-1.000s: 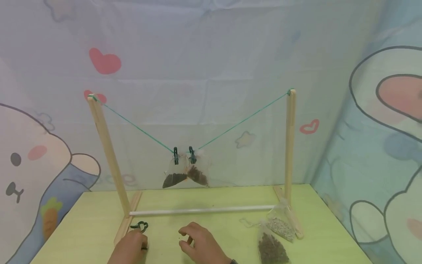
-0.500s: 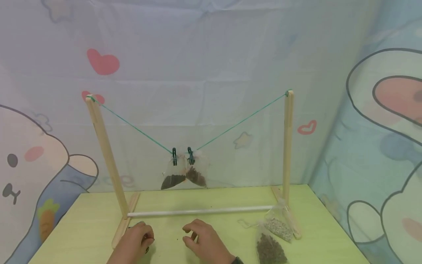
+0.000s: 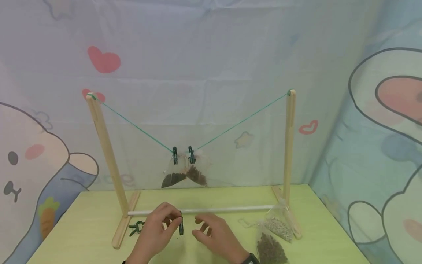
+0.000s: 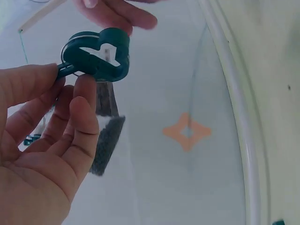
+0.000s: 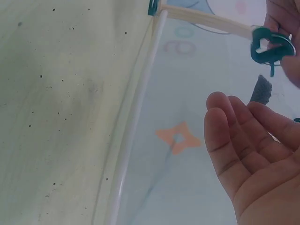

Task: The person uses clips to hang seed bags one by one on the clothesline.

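Preparation, seemingly: left hand (image 3: 157,224) is pinching a dark-green looped plastic clip (image 3: 181,228) over the pale-green desk (image 3: 230,197), short of its far edge; right hand (image 3: 218,234) is hovering alongside, loosely curved, empty. Next move likely calls for squeezing the clip.

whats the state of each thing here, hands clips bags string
left hand, pinching a green clip
green clip, held off the table
right hand, holding nothing, fingers relaxed
loose clip, lying on table
string, strung between posts, sagging
hanging clips, clamped at the string
hanging bags, partly filled
brown-filled bag, lying on table
pale-filled bag, lying on table
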`<state>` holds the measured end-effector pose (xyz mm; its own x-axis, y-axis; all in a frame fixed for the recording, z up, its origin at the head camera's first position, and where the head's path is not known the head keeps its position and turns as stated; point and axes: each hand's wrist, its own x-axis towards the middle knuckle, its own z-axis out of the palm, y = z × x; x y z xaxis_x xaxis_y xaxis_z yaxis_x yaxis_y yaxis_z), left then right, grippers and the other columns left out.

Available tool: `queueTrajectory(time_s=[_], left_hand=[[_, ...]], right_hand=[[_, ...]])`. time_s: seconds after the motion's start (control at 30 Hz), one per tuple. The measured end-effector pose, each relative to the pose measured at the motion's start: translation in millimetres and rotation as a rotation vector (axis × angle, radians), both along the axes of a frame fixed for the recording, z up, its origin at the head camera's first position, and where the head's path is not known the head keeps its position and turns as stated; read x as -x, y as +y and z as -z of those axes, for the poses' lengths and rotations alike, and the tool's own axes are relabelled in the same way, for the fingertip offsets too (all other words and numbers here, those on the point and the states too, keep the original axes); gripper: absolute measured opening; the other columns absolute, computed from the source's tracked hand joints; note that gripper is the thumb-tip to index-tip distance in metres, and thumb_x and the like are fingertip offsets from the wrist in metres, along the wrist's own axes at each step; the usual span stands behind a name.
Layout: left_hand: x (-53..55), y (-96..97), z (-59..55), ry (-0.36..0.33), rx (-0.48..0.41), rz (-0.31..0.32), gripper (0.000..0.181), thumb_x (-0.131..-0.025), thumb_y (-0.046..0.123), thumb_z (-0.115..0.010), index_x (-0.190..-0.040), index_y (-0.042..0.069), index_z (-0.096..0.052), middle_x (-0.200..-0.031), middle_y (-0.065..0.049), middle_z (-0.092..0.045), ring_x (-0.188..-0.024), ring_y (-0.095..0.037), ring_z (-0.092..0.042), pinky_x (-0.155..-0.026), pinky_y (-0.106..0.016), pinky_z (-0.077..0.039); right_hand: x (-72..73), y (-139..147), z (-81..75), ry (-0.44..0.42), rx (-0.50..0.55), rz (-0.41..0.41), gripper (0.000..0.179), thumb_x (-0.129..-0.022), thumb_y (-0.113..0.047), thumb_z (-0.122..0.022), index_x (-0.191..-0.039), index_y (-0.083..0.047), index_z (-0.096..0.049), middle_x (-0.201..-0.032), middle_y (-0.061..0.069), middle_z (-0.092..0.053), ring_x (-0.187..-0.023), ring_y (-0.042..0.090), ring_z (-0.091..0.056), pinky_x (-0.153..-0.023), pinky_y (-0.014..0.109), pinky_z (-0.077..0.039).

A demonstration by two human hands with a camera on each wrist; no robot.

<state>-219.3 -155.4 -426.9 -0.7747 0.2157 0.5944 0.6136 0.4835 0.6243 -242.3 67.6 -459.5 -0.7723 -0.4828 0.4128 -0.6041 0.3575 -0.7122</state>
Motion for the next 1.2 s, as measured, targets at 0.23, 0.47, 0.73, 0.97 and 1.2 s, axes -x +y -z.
queueTrajectory(time_s=[0.23, 0.47, 0.73, 0.97, 1.2], left_hand=[[1.9, 16.9, 1.4, -0.047, -0.094, -0.017, 0.021, -0.092, 0.000, -0.075, -0.091, 0.020, -0.069, -0.093, 0.009, -0.062, -0.078, -0.004, -0.064, -0.067, -0.026, -0.056], [4.7, 23.1, 8.5, 0.006, -0.150, 0.077, 0.013, -0.093, 0.002, -0.075, -0.093, 0.014, -0.071, -0.093, 0.004, -0.064, -0.080, -0.008, -0.069, -0.065, -0.027, -0.059], [5.6, 18.4, 9.8, -0.050, -0.144, 0.133, 0.015, -0.096, 0.009, -0.075, -0.110, 0.009, -0.072, -0.104, -0.003, -0.067, -0.089, -0.012, -0.069, -0.071, -0.028, -0.059], [6.3, 8.2, 7.5, -0.187, -0.108, 0.206, 0.037, -0.096, 0.014, -0.076, -0.131, 0.007, -0.066, -0.117, -0.009, -0.066, -0.095, -0.017, -0.064, -0.074, -0.027, -0.057], [4.7, 9.7, 7.0, -0.156, -0.102, 0.216, 0.029, -0.096, 0.014, -0.074, -0.123, 0.006, -0.069, -0.109, -0.006, -0.066, -0.092, -0.013, -0.064, -0.072, -0.026, -0.054]], right_hand=[[3.0, 2.1, 3.3, -0.052, 0.042, -0.070, 0.046, -0.103, -0.028, -0.067, -0.139, 0.000, -0.059, -0.119, 0.018, -0.070, -0.087, 0.012, -0.071, -0.070, 0.024, -0.057], [4.8, -0.2, 5.9, 0.003, 0.105, -0.089, 0.038, -0.103, -0.023, -0.067, -0.138, -0.010, -0.062, -0.115, 0.013, -0.072, -0.084, 0.008, -0.069, -0.065, 0.026, -0.058], [6.0, 2.9, 6.9, 0.120, 0.137, -0.054, 0.038, -0.095, -0.012, -0.074, -0.132, -0.012, -0.068, -0.108, 0.006, -0.073, -0.078, 0.003, -0.067, -0.062, 0.027, -0.059], [7.9, 9.1, 3.7, 0.168, 0.124, -0.077, 0.042, -0.089, -0.003, -0.077, -0.129, -0.010, -0.069, -0.104, 0.006, -0.072, -0.078, 0.005, -0.067, -0.061, 0.031, -0.060], [5.6, 8.4, 1.5, 0.171, 0.129, -0.130, 0.043, -0.090, -0.002, -0.076, -0.132, -0.008, -0.068, -0.110, 0.009, -0.072, -0.080, 0.009, -0.069, -0.062, 0.032, -0.060]])
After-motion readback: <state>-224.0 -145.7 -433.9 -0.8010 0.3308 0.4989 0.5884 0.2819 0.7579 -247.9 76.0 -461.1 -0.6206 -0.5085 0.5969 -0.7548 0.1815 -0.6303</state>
